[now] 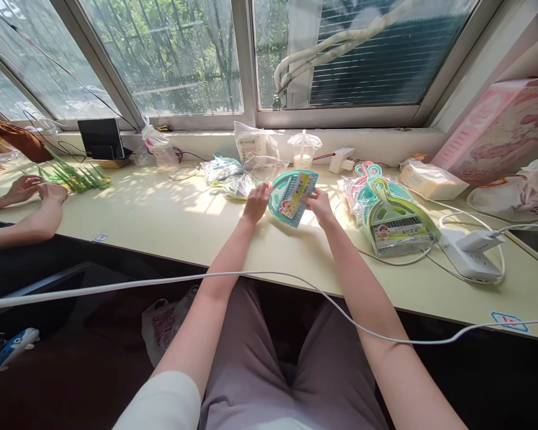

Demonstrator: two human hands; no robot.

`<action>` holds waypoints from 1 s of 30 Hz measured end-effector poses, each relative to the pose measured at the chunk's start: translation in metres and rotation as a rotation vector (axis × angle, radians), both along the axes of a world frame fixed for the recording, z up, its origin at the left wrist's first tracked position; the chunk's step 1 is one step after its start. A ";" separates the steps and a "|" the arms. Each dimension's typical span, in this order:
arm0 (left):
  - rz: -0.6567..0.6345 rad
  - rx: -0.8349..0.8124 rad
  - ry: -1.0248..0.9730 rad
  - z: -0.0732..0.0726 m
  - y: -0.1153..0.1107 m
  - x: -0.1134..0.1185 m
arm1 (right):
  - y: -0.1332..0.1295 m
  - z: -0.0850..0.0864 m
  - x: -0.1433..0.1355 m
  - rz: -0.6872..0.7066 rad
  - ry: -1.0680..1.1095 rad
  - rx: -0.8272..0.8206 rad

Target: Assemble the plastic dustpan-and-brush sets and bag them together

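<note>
A teal dustpan with a small brush and a printed label (292,197) is held up over the table between my hands. My left hand (257,204) is closed at its left side, with a clear plastic wrapper just above the fingers. On the other side, my right hand (319,206) grips the brush and label edge. Wrapped dustpan sets (226,174) lie to the left of my hands. To the right is a pile of more sets, pink, teal and green, with a green dustpan (401,221) on top.
A cup with a straw (303,152) stands near the sill. At right are a power strip (470,254), a tissue pack (433,179) and a pink box (502,128). A white cable (278,273) crosses before me. Another person's hands (40,188) rest far left by green stems.
</note>
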State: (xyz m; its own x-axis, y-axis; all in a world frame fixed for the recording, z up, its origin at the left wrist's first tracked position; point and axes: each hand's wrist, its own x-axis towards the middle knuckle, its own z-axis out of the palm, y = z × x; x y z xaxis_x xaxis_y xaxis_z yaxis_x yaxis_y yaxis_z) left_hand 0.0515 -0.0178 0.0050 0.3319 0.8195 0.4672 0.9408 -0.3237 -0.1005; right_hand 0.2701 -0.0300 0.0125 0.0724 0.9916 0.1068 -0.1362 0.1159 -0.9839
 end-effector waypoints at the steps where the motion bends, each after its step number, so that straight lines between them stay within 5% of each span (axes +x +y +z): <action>1: 0.010 0.008 0.007 0.001 -0.001 0.001 | 0.001 0.000 0.001 -0.014 -0.019 -0.006; 7: 0.015 0.037 0.011 0.000 0.000 -0.002 | 0.007 -0.003 0.006 -0.263 -0.046 -0.025; 14: -0.237 0.041 -0.015 -0.002 0.002 0.000 | 0.003 -0.007 0.001 -0.019 0.155 -0.092; 17: -0.365 0.006 -0.140 -0.002 -0.005 0.008 | 0.006 -0.010 0.001 -0.024 0.216 -0.068; 20: -0.395 0.045 -0.467 -0.003 -0.010 0.019 | 0.010 -0.013 0.001 -0.081 0.304 -0.033; 24: -0.179 0.215 -1.283 0.001 -0.007 0.027 | 0.011 -0.014 0.001 -0.088 0.409 -0.020; 27: -0.181 -0.170 -1.814 0.007 0.000 0.027 | 0.008 -0.014 -0.004 -0.058 0.417 -0.026; 30: -0.384 -0.650 -1.958 0.006 0.003 0.032 | 0.005 -0.014 -0.012 -0.063 0.370 -0.011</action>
State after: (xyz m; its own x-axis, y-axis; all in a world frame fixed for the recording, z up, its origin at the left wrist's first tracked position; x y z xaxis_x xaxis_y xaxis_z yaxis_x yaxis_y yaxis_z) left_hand 0.0831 -0.0151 0.0110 0.0297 0.9968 0.0748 -0.4572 -0.0530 0.8878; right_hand 0.2577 -0.0250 -0.0016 0.1656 0.9848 0.0517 -0.4757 0.1256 -0.8706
